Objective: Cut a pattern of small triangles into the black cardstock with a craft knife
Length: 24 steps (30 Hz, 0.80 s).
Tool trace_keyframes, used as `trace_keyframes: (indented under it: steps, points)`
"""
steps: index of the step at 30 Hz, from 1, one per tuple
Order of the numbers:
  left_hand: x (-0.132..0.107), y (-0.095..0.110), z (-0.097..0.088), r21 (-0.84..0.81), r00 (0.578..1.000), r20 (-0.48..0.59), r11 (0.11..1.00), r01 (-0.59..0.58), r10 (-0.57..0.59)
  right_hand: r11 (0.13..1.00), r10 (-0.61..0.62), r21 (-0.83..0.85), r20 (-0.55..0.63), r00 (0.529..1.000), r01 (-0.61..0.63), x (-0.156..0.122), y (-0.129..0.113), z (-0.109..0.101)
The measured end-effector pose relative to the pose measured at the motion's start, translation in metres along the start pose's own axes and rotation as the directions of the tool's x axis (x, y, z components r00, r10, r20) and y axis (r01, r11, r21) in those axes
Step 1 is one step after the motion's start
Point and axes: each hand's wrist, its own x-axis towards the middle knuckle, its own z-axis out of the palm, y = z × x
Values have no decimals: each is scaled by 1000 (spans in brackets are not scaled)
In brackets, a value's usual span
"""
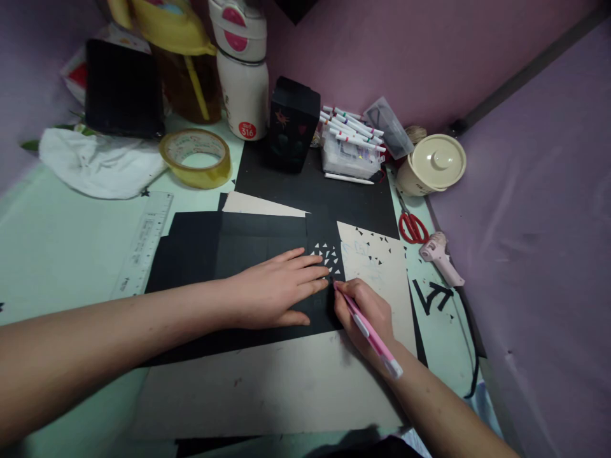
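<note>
**Black card (262,235) under a flat left hand (279,289), pink tool (375,337) in the right hand (365,312)**

The left hand lay palm down, fingers spread, pinning the card beneath it. The right hand was closed in a writing grip around the slim pink tool, its tip meeting the card just beside the left fingertips. Small triangular holes (327,254) clustered right ahead of those fingers.

The card looked light, thin and fairly stiff, probably smooth enough to slide, and I judged it fragile in the narrow bridges between holes. The plain area under the left palm seemed the safest hold; the tool looked light, best pinched low near its tip.

The left fingertips themselves were the closest obstacle to that tip. Loose black scraps (372,238) dotted the pale board (277,388) just ahead of the right hand. To its right lay black strips (432,296), with a glue gun (442,257) and red-handled scissors (413,228) farther forward. A clear ruler (143,242) and tape roll (200,177) sat beyond the left forearm, well apart from the tool.
</note>
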Motion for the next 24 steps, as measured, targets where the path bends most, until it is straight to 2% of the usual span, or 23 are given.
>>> trace_keyframes:
  steps: [4, 12, 17, 19, 21, 24]
  points:
    - [1, 0, -1, -1, 1000, 22, 1000, 1, -1, 999, 33, 29, 10, 999, -33, -1, 1, 0]
    - [0, 0, 1, 12, 1000, 2, 1000, -7, 7, 991, 77, 110, 5, 997, -77, -1, -3, -1]
    - [-1, -1, 1, 7, 1000, -13, 1000, -9, 9, 947, 272, 204, -96, 958, -248, 5, -1, -17]
    - [-1, -1, 1, 7, 1000, -9, 1000, -7, 7, 917, 331, 240, -13, 943, -319, 11, 7, -28]
    - [0, -1, 1, 12, 1000, -4, 1000, -7, 7, 908, 303, 261, 135, 943, -329, 19, 19, -37]
    - [0, -2, 1, 16, 1000, -3, 1000, -9, 9, 915, 207, 321, 152, 966, -246, 27, 36, -39]
